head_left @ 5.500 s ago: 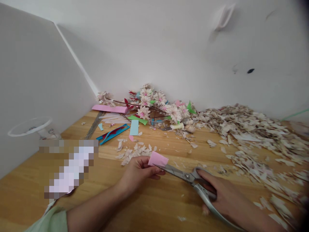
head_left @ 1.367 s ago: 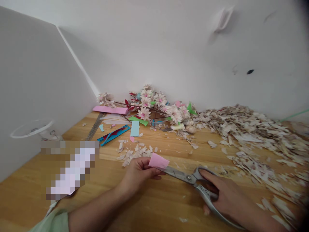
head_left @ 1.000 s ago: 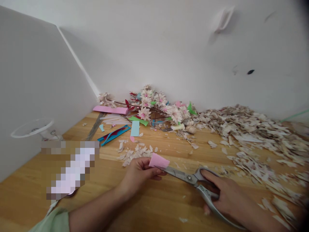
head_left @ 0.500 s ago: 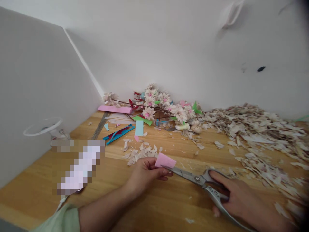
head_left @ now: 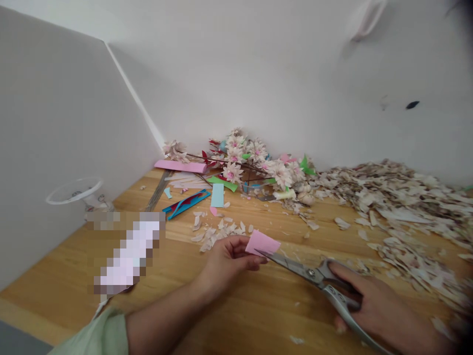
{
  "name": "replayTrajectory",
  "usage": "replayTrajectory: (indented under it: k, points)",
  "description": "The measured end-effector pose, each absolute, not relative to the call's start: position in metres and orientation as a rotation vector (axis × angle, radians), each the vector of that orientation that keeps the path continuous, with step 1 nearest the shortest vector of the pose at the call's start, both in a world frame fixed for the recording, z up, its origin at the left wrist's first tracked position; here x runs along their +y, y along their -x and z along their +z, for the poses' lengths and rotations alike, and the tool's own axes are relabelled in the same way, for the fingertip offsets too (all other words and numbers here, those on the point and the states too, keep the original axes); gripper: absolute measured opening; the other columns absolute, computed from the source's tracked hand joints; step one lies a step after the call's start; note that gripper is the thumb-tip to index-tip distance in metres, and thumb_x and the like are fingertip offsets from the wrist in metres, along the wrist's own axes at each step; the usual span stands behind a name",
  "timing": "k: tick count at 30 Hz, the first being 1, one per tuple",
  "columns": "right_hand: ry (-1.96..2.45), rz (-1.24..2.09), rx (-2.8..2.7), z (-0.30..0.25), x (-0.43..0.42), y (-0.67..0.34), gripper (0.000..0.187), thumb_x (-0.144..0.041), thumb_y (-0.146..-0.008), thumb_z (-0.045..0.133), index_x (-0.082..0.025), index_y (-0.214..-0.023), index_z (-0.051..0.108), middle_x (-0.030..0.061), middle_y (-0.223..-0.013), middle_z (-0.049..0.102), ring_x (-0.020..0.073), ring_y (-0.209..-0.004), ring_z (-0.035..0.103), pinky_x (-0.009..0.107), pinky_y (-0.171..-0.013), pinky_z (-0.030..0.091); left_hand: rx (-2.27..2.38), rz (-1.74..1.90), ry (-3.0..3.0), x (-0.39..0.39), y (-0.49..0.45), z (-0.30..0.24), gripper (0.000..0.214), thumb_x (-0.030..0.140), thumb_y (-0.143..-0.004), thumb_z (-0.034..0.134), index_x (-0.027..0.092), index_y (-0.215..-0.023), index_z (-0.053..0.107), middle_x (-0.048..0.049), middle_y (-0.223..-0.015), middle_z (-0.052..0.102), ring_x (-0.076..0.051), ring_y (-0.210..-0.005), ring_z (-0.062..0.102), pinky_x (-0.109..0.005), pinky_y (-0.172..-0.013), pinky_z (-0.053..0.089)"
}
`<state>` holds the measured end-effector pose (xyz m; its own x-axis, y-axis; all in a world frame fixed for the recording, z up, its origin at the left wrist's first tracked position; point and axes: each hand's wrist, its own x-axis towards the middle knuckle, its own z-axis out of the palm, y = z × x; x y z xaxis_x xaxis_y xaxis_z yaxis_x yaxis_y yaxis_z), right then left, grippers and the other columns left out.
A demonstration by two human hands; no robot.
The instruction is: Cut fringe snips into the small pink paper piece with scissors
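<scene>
Watching from far off, I see big pale wall (head_left: 236, 64) behind wood table (head_left: 177, 261). Big heap of dry pale bits (head_left: 399, 195) sits at right. White flowers (head_left: 232, 172) lie near wall. Scissors (head_left: 311, 272) sit in right hand (head_left: 377, 301), held tight. Left hand (head_left: 229, 256) pinches pink paper (head_left: 262, 241) above table. Blade (head_left: 286, 263) lies across paper's near edge. Light blue paper (head_left: 218, 195) lies farther back, tiny pink scrap (head_left: 214, 211) just beside it.
</scene>
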<state>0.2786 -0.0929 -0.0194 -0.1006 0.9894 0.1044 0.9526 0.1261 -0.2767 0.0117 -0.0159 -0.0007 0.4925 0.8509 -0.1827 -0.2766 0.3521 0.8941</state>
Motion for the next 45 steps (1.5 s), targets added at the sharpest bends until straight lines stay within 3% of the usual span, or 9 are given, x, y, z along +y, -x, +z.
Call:
replayTrajectory:
  k: [8,22,29,34,41,45]
  points:
    - [1.991,0.46,-2.142,-0.0125,-0.092,-0.2756,0.031,-0.019,-0.054,0.067,-0.026,-0.084,0.061,-0.0034,-0.059,0.068,0.024,-0.057,0.064,0.028,-0.047,0.046,0.773,0.796,-0.983,-0.0155,-0.0107,-0.0013,0.029,0.024,-0.052,0.081,0.017,-0.077,0.071,-0.0029,-0.076,0.073,-0.013,-0.068,0.065,-0.022,-0.063,0.049]
    - [2.021,0.479,-2.141,-0.009,-0.0899,-0.2708,0.023,-0.021,-0.053,0.067,-0.027,-0.073,0.059,-0.0031,-0.063,0.069,0.0241,-0.061,0.066,0.028,-0.05,0.045,0.821,0.741,-1.046,-0.0152,-0.0101,-0.0034,0.029,0.028,-0.053,0.08,0.016,-0.078,0.072,-0.0029,-0.077,0.073,-0.014,-0.068,0.064,-0.023,-0.061,0.049]
    - [2.036,0.492,-2.109,-0.0133,-0.0933,-0.2717,0.045,-0.018,-0.051,0.064,-0.025,-0.095,0.059,0.0025,-0.087,0.072,0.0281,-0.077,0.067,0.031,-0.059,0.05,0.814,0.718,-1.087,-0.0151,-0.0079,-0.0005,0.032,0.032,-0.054,0.078,0.016,-0.081,0.072,-0.005,-0.079,0.073,-0.017,-0.073,0.066,-0.025,-0.062,0.051]
    - [2.002,0.464,-2.151,-0.0121,-0.0944,-0.2703,0.052,-0.016,-0.048,0.06,-0.023,-0.1,0.058,0.0073,-0.103,0.069,0.0309,-0.09,0.064,0.036,-0.072,0.051,0.795,0.7,-1.095,-0.0136,-0.0072,-0.0014,0.029,0.03,-0.054,0.077,0.016,-0.079,0.072,-0.0053,-0.08,0.074,-0.017,-0.072,0.066,-0.026,-0.063,0.051]
    - [2.019,0.497,-2.16,-0.0114,-0.0965,-0.2729,0.059,-0.022,-0.052,0.064,-0.018,-0.111,0.057,0.0128,-0.11,0.066,0.0334,-0.097,0.062,0.039,-0.077,0.05,0.809,0.688,-1.131,-0.0121,-0.0063,-0.0044,0.025,0.03,-0.057,0.076,0.017,-0.078,0.072,-0.0045,-0.079,0.073,-0.019,-0.076,0.066,-0.029,-0.066,0.052]
    - [1.991,0.514,-2.151,-0.0135,-0.0974,-0.2737,0.058,-0.025,-0.053,0.067,-0.02,-0.11,0.057,0.0098,-0.103,0.069,0.0313,-0.09,0.064,0.035,-0.07,0.05,0.811,0.691,-1.129,-0.0124,-0.0071,-0.0041,0.024,0.028,-0.056,0.076,0.017,-0.078,0.073,-0.0044,-0.078,0.073,-0.019,-0.076,0.066,-0.027,-0.065,0.052]
